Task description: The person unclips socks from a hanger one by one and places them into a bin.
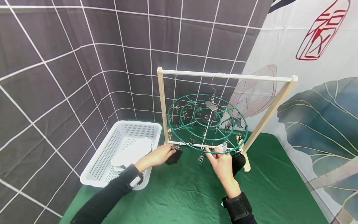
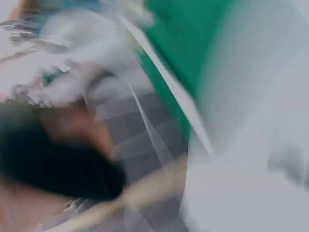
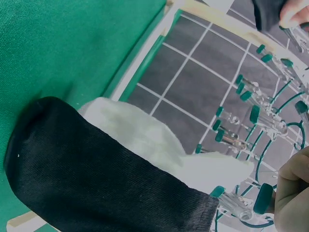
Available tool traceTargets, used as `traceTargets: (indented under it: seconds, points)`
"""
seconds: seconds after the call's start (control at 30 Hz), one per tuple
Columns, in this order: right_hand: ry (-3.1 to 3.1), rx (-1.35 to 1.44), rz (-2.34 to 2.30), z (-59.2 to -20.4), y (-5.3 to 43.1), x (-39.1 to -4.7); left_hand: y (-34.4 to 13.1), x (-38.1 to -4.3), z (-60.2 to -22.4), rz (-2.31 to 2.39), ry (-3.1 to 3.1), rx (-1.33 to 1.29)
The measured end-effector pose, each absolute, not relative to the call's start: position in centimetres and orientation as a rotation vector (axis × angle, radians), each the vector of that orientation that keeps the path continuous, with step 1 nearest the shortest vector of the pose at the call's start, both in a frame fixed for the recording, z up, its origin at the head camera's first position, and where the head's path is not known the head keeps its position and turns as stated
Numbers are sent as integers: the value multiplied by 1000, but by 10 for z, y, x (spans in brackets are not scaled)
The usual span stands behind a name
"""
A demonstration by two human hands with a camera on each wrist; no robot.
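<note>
A green round clip hanger [image 1: 207,152] hangs by its hook from a wooden rack. At its left edge my left hand [image 1: 158,156] grips a small black sock [image 1: 174,157], close beside a metal clip [image 3: 297,38]. My right hand [image 1: 222,166] holds the front rim, its fingers curled near a green-tipped clip [image 3: 263,198]. Another black sock [image 1: 238,163] hangs just right of that hand, attached at its cuff. Behind this sock hangs a white sock [image 3: 140,128], largely covered in the head view. The left wrist view is badly blurred.
A white perforated basket [image 1: 96,166] with white cloth items [image 1: 131,152] stands left of the rack. The rack's wooden posts [image 1: 268,115] and top bar [image 1: 226,75] frame the hanger. Several other clips dangle from its rings. Green cloth [image 1: 179,193] covers the table.
</note>
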State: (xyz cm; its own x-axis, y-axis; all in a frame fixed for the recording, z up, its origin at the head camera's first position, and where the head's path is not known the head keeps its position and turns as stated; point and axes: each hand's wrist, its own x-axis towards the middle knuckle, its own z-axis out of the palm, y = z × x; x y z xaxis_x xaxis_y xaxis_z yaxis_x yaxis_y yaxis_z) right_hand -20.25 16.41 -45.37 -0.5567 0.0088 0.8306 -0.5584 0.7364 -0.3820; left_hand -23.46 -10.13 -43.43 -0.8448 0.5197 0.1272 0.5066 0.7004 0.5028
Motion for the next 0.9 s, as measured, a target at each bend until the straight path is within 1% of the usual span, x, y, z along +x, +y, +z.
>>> traceTargets:
  seconds: [0.07,0.17,0.33,0.43,0.57,0.73,0.9]
  points:
    - [-2045,406,808,-454,164,-202,-109,-236,-425,730,2856,846]
    - [-2047,398,817,-454,164,-201,-118,-238,-414,611,2854,730]
    - [-2055,408,800,-453,163,-202,-143,-254,-413,434,2930,627]
    - [-2064,409,781,-453,164,-202,-163,-267,-422,411,2917,546]
    - [-2075,406,781,-453,164,-202,-185,-287,-444,377,2861,424]
    - [-2078,406,793,-451,164,-200,-202,-303,-466,229,2884,448]
    - [-2081,403,793,-450,165,-198,-206,-306,-477,181,2913,443]
